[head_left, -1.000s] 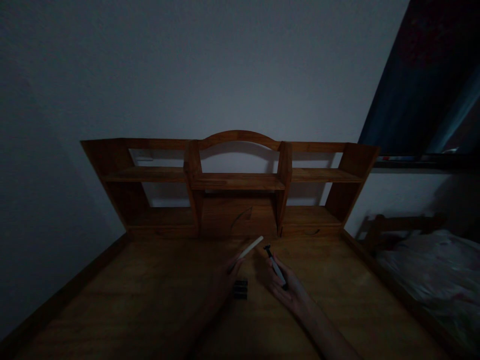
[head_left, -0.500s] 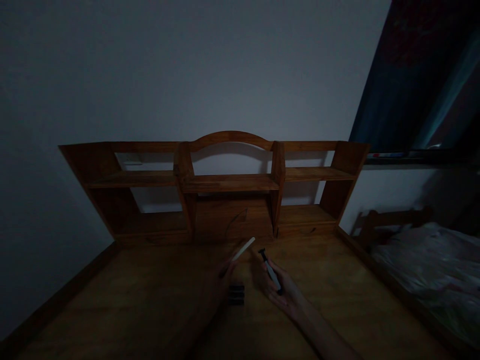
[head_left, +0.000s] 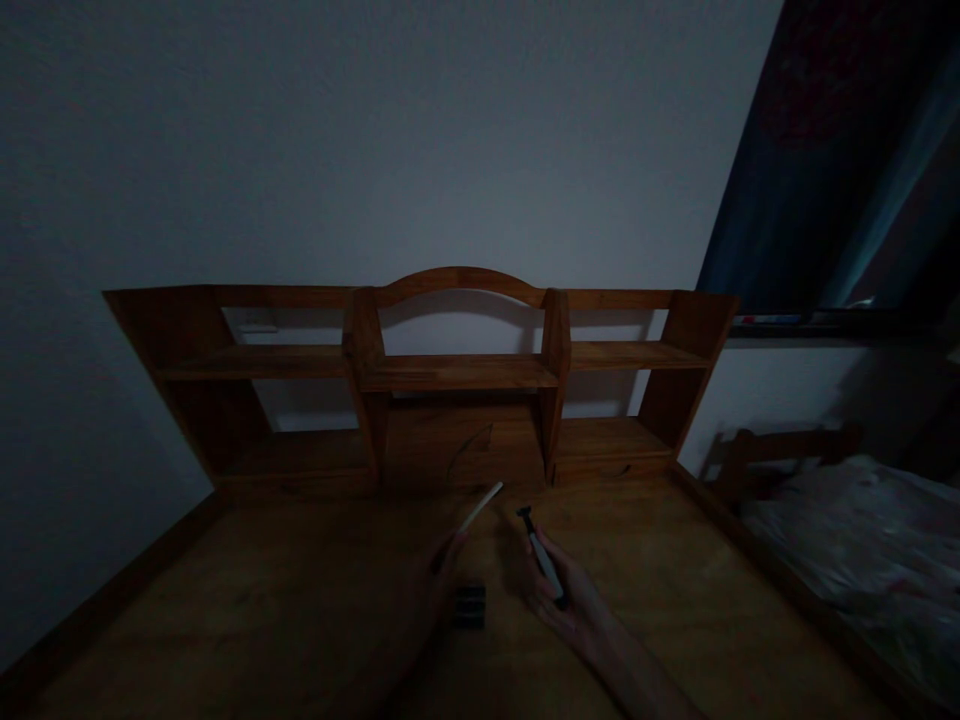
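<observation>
My left hand [head_left: 442, 565], dim in the shadow, is closed round the lower end of a thin pale stick [head_left: 482, 505] that points up and to the right. In my right hand [head_left: 566, 595] is a razor [head_left: 545, 567] with a grey and black handle, its dark T-shaped head [head_left: 524, 512] pointing away from me. Stick and razor are apart. On the wooden desk [head_left: 300, 600] between my hands lies a small dark block with several ridges [head_left: 470, 606]; the poor light hides what it is.
A wooden shelf unit [head_left: 457, 372] stands at the back of the desk against the wall. Raised edges run along the desk's left and right sides. Beyond the right edge lies a pile of pale plastic [head_left: 862, 540], with a dark curtain [head_left: 802, 200] above.
The pale stick has turned slightly, showing a narrower side. Both hands keep their hold and sit slightly lower in the view, as does the shelf unit.
</observation>
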